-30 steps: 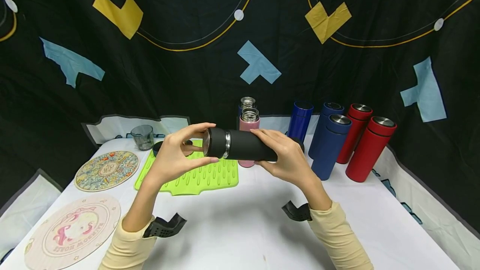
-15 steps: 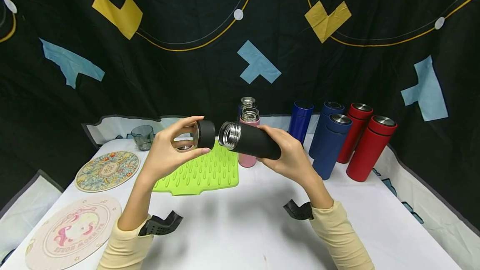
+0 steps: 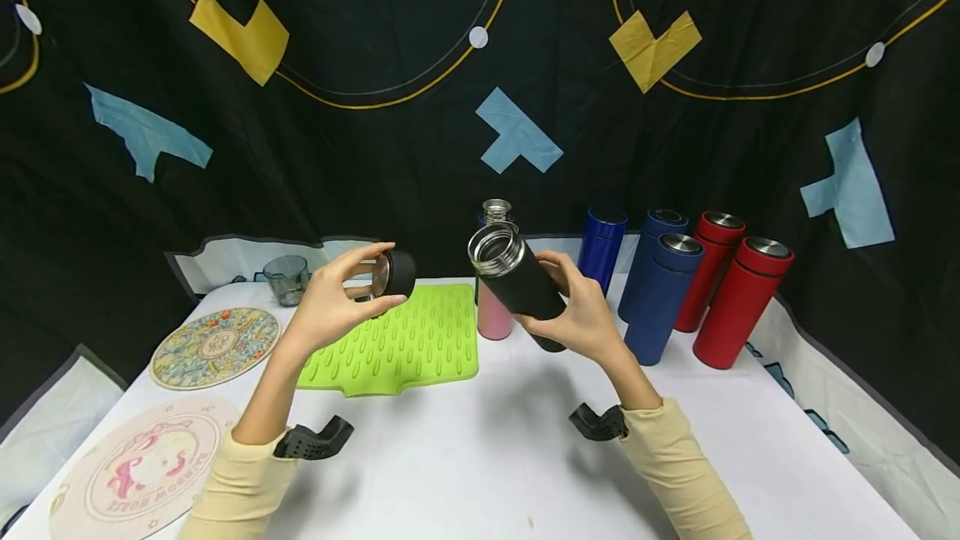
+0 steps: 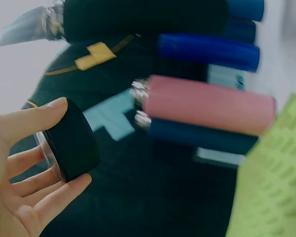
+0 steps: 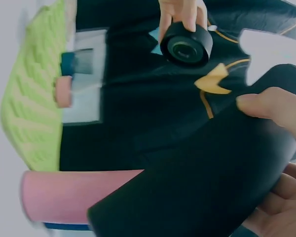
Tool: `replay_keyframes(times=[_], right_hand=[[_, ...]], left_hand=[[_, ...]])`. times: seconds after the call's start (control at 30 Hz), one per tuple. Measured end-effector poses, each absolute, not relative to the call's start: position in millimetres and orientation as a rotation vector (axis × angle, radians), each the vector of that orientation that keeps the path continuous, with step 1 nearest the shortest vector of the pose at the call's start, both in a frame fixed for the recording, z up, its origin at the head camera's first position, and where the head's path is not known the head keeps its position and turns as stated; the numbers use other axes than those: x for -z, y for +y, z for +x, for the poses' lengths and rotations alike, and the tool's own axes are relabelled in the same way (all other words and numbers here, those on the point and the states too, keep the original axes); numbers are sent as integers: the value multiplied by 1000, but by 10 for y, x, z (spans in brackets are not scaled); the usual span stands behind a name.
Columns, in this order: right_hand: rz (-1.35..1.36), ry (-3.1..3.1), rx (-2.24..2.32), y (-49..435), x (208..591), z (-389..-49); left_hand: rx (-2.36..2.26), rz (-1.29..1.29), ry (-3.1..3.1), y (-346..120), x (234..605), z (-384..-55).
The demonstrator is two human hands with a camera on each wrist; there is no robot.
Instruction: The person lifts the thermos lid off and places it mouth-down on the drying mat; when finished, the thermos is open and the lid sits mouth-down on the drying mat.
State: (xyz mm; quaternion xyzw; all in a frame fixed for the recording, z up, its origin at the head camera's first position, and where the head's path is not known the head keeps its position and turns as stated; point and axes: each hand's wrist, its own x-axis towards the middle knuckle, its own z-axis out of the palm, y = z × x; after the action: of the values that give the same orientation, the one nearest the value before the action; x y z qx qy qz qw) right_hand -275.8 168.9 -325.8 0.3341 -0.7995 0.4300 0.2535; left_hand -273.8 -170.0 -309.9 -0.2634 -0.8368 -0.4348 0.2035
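Observation:
My left hand (image 3: pixel 333 298) pinches a black bottle lid (image 3: pixel 401 273) by its edge, above the green mat. In the right wrist view the lid's (image 5: pixel 186 47) hollow underside shows. My right hand (image 3: pixel 581 311) grips the body of a black thermos bottle (image 3: pixel 531 288), held in the air. Its bare steel mouth tilts up toward the left, apart from the lid. Behind the bottle stands a pink bottle (image 3: pixel 493 315) with no lid, partly hidden in the head view. A dark blue bottle (image 4: pixel 202 136) without a lid is beside the pink one.
A green ridged mat (image 3: pixel 427 348) lies at the table's middle. Several blue and red (image 3: pixel 742 302) lidded bottles stand at the right. A glass cup (image 3: pixel 287 280), a patterned round mat (image 3: pixel 216 347) and a pink round mat (image 3: pixel 146 469) are on the left. A pink lid (image 5: pixel 64 91) is near the green mat.
The lid has come off the black bottle and moved left with my left hand. My right hand has tipped the bottle from nearly level to mouth-up.

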Motion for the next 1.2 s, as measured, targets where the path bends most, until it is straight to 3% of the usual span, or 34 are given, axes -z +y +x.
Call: replay_keyframes(times=[0.33,0.67,1.2], right_hand=[[791,-2224,-1407,1659,3572,-2937],[910,-2209,-1421,1564,3788,-3057],[918,-2155,-1472,1406,4038,-3163]], left_hand=[[1126,-712,-2502,-1712,3348,-3191],[959,-675,-2638,-1669,3599,-3597],[838,-557,-2720,-1578,4005,-3997]])
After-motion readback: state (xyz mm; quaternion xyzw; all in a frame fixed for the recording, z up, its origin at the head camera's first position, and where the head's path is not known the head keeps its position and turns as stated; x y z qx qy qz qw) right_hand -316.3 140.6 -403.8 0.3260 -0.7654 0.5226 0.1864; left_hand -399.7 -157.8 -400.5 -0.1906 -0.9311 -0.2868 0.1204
